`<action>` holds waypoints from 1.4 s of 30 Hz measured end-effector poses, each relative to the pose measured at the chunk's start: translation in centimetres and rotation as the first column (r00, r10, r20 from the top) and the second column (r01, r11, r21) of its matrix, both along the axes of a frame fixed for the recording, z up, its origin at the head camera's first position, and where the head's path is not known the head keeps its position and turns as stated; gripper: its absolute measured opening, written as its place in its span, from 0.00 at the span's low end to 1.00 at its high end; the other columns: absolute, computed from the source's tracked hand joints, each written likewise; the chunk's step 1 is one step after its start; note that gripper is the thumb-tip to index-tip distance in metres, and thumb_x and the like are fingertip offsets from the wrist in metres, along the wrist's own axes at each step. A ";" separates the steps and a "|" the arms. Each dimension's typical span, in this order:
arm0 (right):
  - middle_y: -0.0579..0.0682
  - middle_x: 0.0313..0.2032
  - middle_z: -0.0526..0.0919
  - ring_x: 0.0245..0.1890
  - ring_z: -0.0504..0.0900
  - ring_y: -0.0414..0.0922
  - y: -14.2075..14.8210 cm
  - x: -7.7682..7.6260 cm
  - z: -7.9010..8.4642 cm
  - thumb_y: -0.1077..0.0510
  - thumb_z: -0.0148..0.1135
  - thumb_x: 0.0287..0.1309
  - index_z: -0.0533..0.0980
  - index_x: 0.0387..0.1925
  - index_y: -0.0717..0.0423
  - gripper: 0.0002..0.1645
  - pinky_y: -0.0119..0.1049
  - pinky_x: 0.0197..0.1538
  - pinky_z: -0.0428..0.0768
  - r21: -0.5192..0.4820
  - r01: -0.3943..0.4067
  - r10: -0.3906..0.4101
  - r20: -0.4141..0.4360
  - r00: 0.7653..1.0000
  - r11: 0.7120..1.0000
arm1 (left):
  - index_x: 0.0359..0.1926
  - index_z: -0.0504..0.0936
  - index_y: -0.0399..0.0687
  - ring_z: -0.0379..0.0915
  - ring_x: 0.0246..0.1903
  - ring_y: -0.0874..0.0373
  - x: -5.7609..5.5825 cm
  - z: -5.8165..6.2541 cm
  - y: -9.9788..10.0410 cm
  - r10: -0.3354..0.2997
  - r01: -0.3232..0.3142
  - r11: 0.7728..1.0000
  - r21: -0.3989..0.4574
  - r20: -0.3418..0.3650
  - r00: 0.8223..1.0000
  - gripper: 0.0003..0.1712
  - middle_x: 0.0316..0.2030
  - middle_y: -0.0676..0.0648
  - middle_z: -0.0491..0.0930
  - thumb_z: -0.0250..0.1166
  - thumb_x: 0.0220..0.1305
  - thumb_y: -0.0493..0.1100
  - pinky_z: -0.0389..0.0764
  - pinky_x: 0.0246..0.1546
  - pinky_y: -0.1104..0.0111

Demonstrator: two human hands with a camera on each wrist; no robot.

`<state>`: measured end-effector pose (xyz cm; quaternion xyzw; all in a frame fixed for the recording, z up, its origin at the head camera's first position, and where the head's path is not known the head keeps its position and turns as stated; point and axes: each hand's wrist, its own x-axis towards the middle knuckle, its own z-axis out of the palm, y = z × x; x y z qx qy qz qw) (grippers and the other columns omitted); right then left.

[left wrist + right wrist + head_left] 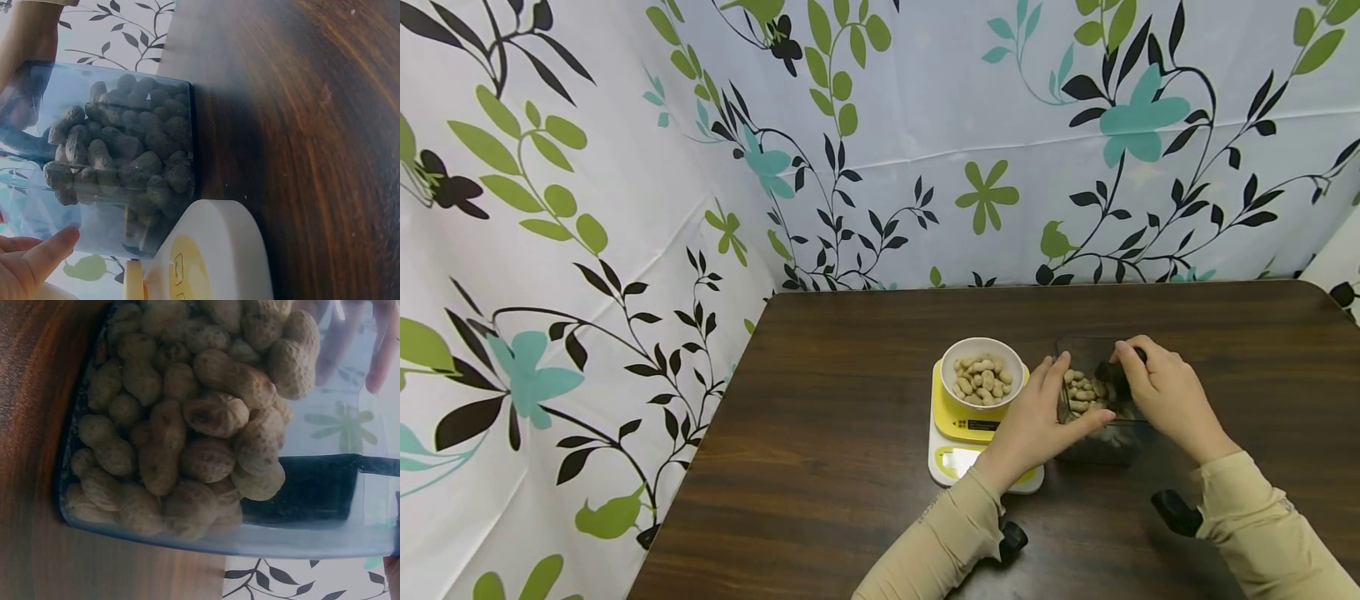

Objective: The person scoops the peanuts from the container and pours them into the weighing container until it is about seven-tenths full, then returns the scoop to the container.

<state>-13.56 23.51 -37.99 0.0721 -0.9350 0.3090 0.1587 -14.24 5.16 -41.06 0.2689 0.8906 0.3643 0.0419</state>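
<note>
A clear, dark-tinted bin [1097,450] of unshelled peanuts [1081,390] stands on the table between both hands. My left hand [1043,410] rests at its near left corner, fingers extended along the side and thumb stretched across the front. Inside the bin, my right hand [1172,398] grips a black scoop [1116,379]; through the wall in the right wrist view, the scoop's flat dark blade [300,494] lies beside the peanuts [187,419]. To the left, a white bowl [955,358] holding peanuts [983,380] sits on a yellow-and-white kitchen scale [955,421].
The dark brown wooden table [820,433] stretches left of the scale and right of the bin. A curtain [887,208] with leaf and flower prints hangs behind the table and along its left side. Black wrist-worn pieces [1176,511] show beneath the beige sleeves.
</note>
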 end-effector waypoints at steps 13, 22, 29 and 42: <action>0.51 0.13 0.67 0.11 0.58 0.36 0.0 0.4 -0.4 0.49 0.36 0.72 0.74 0.35 0.60 0.23 0.32 0.19 0.60 -0.167 0.193 -0.209 -0.083 0.974 0.967 | 0.73 0.42 0.66 0.57 0.68 0.52 0.0 0.1 0.1 -0.007 0.007 0.999 0.033 0.010 1.000 0.46 0.72 0.48 0.51 0.54 0.61 0.68 0.71 0.60 0.59; 0.47 0.16 0.65 0.12 0.58 0.39 -0.1 0.2 -0.4 0.44 0.34 0.71 0.76 0.38 0.59 0.28 0.34 0.18 0.60 -0.214 0.308 -0.315 0.002 0.949 0.927 | 0.73 0.41 0.67 0.57 0.68 0.52 0.0 0.0 0.1 0.005 -0.006 0.999 0.036 0.030 1.000 0.46 0.72 0.49 0.50 0.53 0.60 0.69 0.71 0.60 0.58; 0.45 0.14 0.74 0.12 0.64 0.41 1.0 0.0 0.6 0.40 0.32 0.70 0.74 0.44 0.59 0.31 0.35 0.19 0.62 -0.159 0.225 -0.200 0.163 0.966 0.961 | 0.72 0.42 0.67 0.58 0.68 0.52 0.0 0.0 0.1 0.011 -0.012 0.999 0.032 0.034 0.999 0.46 0.72 0.49 0.51 0.53 0.60 0.69 0.72 0.60 0.59; 0.36 0.11 0.76 0.16 0.65 0.45 1.0 -0.1 0.2 0.42 0.28 0.68 0.74 0.42 0.55 0.30 0.37 0.23 0.64 -0.261 0.344 -0.281 0.252 0.926 0.902 | 0.73 0.44 0.65 0.57 0.68 0.52 0.0 -0.3 0.1 0.008 -0.008 1.000 0.025 0.008 1.000 0.46 0.71 0.48 0.53 0.54 0.60 0.68 0.72 0.60 0.60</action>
